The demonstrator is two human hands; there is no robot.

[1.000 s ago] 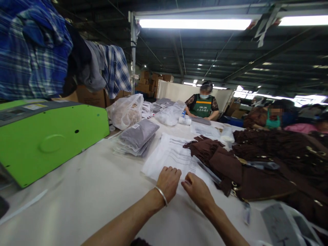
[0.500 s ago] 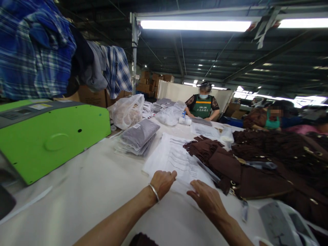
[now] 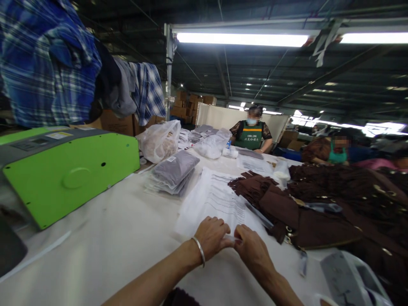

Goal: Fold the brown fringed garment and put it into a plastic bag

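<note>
My left hand (image 3: 212,237), with a silver bangle at the wrist, is closed in a pinch on the edge of a clear plastic bag (image 3: 231,238). Right beside it, my right hand (image 3: 251,246) has its fingers curled on the same edge. Most of this bag is hard to make out against the pale table. Just beyond both hands lies a spread stack of translucent plastic bags (image 3: 212,199) with rows of dark print. Brown fringed garments (image 3: 283,204) with gold eyelets lie to the right of that stack.
A green machine (image 3: 73,174) stands on the left of the white table (image 3: 105,242). Packed grey garments (image 3: 175,168) are piled ahead. A grey-and-white tape dispenser (image 3: 346,272) sits front right. Across the table stands a co-worker (image 3: 251,131) in a green apron.
My hands have come together, closing the gap between them, and the plastic stretched between them is now bunched at the fingertips. The view has tilted slightly upward.
</note>
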